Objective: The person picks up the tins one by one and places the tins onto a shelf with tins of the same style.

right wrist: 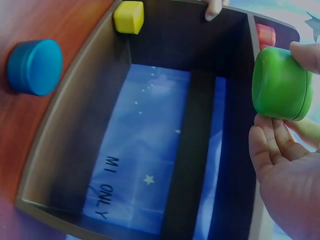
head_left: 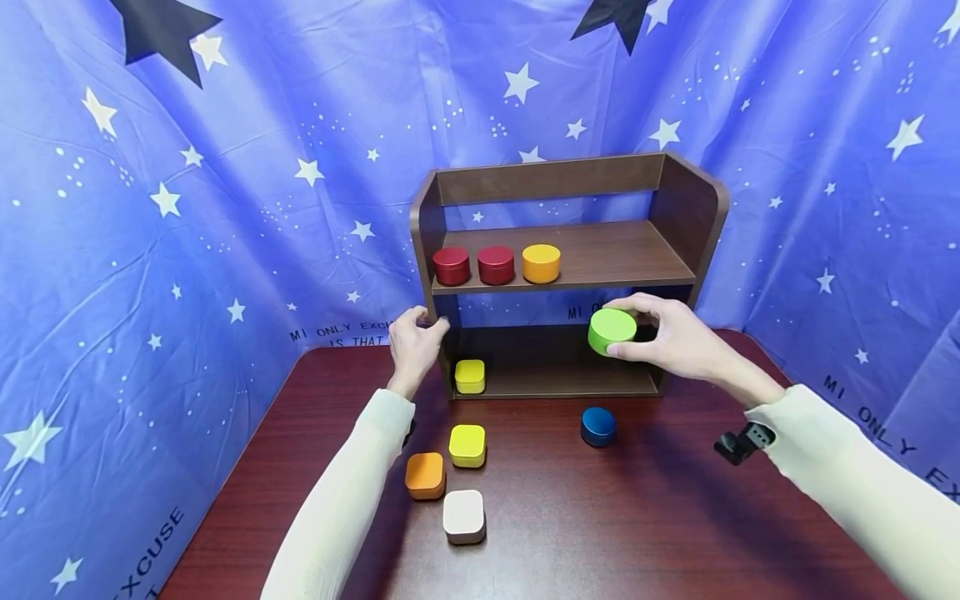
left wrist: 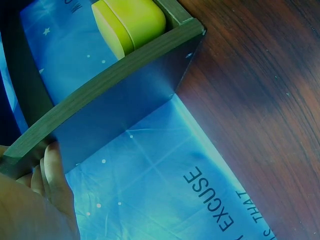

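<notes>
My right hand (head_left: 678, 337) pinches a round green tin (head_left: 612, 331) between thumb and fingers, in front of the shelf's opening. In the right wrist view the green tin (right wrist: 281, 84) is tilted on its side in the picture. My left hand (head_left: 416, 346) grips the left side panel of a brown two-tier shelf (head_left: 615, 254), its fingers against the panel's outer face in the left wrist view. On the upper tier stand two red round tins (head_left: 452, 266) and a yellow-orange round tin (head_left: 542, 263). A yellow square tin (head_left: 470, 377) sits at the lower tier's left end.
On the dark red table (head_left: 540, 533) lie a blue round tin (head_left: 597, 427), a second yellow square tin (head_left: 467, 446), an orange square tin (head_left: 425, 476) and a white square tin (head_left: 464, 516). A blue star-patterned curtain (head_left: 247, 167) hangs behind and at both sides.
</notes>
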The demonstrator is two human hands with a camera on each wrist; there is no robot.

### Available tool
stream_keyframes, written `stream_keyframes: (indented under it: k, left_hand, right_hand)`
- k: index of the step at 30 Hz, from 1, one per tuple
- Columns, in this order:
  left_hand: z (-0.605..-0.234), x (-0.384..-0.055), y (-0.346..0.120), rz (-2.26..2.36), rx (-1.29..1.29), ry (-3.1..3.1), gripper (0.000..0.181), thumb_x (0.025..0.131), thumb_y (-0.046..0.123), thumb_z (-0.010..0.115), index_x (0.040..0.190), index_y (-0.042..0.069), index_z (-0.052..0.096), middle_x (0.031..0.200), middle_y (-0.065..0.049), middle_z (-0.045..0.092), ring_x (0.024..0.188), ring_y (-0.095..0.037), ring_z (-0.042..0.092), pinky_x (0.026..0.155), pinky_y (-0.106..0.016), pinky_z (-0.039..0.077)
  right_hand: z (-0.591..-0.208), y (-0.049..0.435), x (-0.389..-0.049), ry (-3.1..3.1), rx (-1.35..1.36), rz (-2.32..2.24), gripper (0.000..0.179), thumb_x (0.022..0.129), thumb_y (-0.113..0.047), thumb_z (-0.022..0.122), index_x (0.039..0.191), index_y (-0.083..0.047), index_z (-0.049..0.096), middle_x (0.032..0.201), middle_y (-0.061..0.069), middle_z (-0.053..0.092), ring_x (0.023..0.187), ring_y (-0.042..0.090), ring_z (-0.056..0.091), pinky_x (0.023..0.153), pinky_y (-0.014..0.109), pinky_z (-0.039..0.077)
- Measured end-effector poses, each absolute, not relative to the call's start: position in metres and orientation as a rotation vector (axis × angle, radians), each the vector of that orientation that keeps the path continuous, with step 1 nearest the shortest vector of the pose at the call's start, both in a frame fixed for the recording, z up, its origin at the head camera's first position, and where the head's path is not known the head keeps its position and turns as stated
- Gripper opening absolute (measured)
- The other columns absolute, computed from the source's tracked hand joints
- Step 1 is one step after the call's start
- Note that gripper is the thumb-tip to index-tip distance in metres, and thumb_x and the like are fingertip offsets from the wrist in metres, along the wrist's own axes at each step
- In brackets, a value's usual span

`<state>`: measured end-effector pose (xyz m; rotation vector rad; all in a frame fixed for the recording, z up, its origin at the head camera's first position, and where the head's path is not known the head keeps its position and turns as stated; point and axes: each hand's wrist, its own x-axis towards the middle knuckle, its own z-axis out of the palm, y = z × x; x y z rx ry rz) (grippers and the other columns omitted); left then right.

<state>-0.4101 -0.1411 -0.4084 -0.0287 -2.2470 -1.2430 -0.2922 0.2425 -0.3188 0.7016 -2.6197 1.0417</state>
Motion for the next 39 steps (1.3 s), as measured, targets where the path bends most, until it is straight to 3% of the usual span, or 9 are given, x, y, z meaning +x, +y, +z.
stream_keyframes:
  k: [16, 23, 28, 39]
  left_hand:
    - [-0.409, -0.408, -0.140, -1.265, -0.042, -2.223, 0.019, 0.085, 0.026, 0.079, 0.089, 0.007, 0.077, 0.092, -0.015, 0.080, 0.092, -0.035, 0.072, 0.079, -0.044, 0.051]
    - [-0.407, -0.408, -0.140, -1.253, -0.045, -2.215, 0.019, 0.085, 0.025, 0.079, 0.089, 0.007, 0.077, 0.092, -0.015, 0.080, 0.091, -0.035, 0.073, 0.078, -0.045, 0.053]
    - [-0.407, -0.407, -0.140, -1.262, -0.040, -2.228, 0.019, 0.085, 0.025, 0.079, 0.090, 0.006, 0.077, 0.093, -0.016, 0.081, 0.092, -0.036, 0.073, 0.079, -0.045, 0.054]
    - [-0.407, -0.408, -0.141, -1.257, -0.045, -2.216, 0.019, 0.084, 0.023, 0.080, 0.090, 0.006, 0.077, 0.093, -0.016, 0.081, 0.092, -0.037, 0.073, 0.078, -0.046, 0.053]
  right_hand:
    - [-0.280, 0.238, -0.324, -2.638, 0.577, 0.986, 0.054, 0.090, -0.023, 0.089, 0.140, -0.011, 0.071, 0.124, 0.012, 0.075, 0.100, 0.003, 0.060, 0.089, 0.016, 0.043]
    - [-0.272, 0.237, -0.344, -2.677, 0.527, 0.977, 0.053, 0.094, -0.027, 0.085, 0.141, -0.010, 0.070, 0.127, 0.015, 0.072, 0.109, 0.020, 0.056, 0.091, 0.026, 0.042]
    - [-0.267, 0.234, -0.351, -2.699, 0.515, 0.989, 0.052, 0.095, -0.029, 0.084, 0.142, -0.010, 0.069, 0.127, 0.016, 0.070, 0.112, 0.024, 0.054, 0.093, 0.036, 0.041]
    - [-0.261, 0.231, -0.369, -2.697, 0.495, 0.974, 0.049, 0.095, -0.028, 0.083, 0.138, -0.008, 0.071, 0.120, 0.017, 0.071, 0.105, 0.024, 0.056, 0.086, 0.026, 0.043]
